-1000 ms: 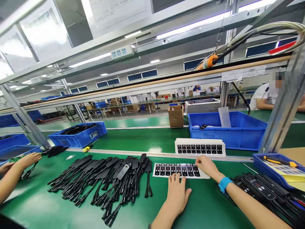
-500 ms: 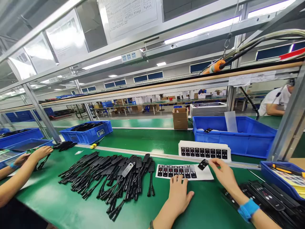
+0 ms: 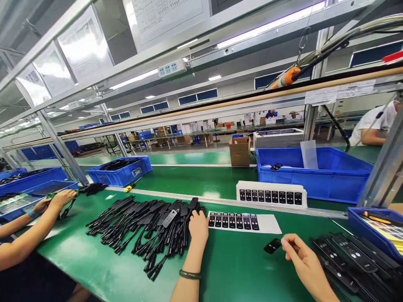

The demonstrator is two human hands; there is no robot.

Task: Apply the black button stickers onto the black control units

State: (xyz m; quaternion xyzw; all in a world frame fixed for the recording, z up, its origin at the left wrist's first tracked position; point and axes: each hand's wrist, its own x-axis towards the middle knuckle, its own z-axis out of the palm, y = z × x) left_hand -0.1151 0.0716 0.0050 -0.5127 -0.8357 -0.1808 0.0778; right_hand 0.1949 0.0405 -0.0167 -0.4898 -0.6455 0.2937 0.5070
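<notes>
My right hand [image 3: 299, 256] pinches a small black label sticker [image 3: 272, 246] by its edge, held over the green bench just left of a stack of black controllers [image 3: 352, 251]. My left hand [image 3: 199, 228] is at the right end of a pile of black cabled controllers [image 3: 147, 218]. Its fingers are curled over one of them, and the hand hides most of that piece. Beside it lies a white label sheet [image 3: 267, 223] with several black stickers in a row at its left, its right part bare. Behind stands a thicker stack of label sheets [image 3: 270, 188].
Blue bins [image 3: 317, 180] stand at the back right and back left, with a smaller blue tray [image 3: 374, 235] at far right. A cardboard box [image 3: 239, 152] sits behind. At far left, a co-worker's hands [image 3: 59, 199] hold a cabled part. A metal frame crosses above.
My left hand has left the label sheet and moved left onto the controller pile. My right hand has brought the sticker down and toward me, away from the sheet.
</notes>
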